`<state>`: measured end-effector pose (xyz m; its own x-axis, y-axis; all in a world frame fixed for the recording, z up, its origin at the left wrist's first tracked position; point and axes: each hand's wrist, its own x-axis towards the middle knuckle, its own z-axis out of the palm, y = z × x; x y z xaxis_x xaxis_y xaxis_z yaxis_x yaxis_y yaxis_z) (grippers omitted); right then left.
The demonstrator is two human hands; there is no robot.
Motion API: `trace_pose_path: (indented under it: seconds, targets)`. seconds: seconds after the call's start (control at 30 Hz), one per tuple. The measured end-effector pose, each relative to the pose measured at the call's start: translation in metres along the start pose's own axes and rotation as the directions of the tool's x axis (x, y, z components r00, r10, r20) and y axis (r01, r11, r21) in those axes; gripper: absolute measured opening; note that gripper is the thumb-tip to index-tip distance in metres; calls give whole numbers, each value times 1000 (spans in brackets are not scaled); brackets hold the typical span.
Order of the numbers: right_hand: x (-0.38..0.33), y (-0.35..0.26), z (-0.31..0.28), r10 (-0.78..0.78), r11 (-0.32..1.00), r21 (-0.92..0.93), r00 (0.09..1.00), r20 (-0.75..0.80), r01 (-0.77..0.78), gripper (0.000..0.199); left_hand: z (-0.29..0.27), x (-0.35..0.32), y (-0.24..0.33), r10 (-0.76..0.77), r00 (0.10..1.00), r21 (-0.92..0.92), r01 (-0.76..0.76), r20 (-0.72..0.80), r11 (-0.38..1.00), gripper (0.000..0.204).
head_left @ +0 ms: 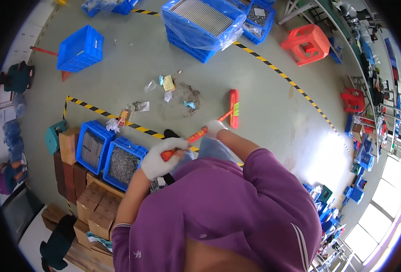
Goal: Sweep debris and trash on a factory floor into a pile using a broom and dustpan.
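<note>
**Broom out on the floor, litter just beyond**

From the head view, we judge the litter pile (177, 93) could scatter if the broom (233, 109) swings hard across the floor (264, 104). Our left hand (162, 158) and right hand (215, 128), both gloved, have fingers wrapped tight around the red handle, near the blue crates (107, 156).

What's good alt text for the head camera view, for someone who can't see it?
Seen from above, a person in a purple shirt grips a red broom with white-gloved left hand and right hand, its head beside a litter pile on grey floor.
</note>
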<state>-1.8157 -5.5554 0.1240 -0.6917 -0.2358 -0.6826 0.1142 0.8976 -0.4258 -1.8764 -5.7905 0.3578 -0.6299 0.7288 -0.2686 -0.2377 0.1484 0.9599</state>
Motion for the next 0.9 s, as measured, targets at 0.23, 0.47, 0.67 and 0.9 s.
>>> trace_pose_path:
  seconds: [0.23, 0.47, 0.67, 0.9]
  targets:
    - [99, -181, -28, -89, 855, 423, 887, -452, 301, 19, -105, -25, 89, 139, 990, 431, -111, -34, 895, 22]
    - [156, -243, -113, -352, 882, 143, 831, -431, 448, 23, -131, -41, 131, 374, 917, 685, -184, -138, 705, 22]
    - [79, -248, -164, -309, 950, -36, 919, -245, 310, 21, -158, -79, 157, 365, 890, 372, -252, -273, 894, 8]
    - [122, -106, -133, -47, 999, -18, 999, -17, 46, 16, -184, 42, 42, -16, 987, 95, 31, -162, 995, 17]
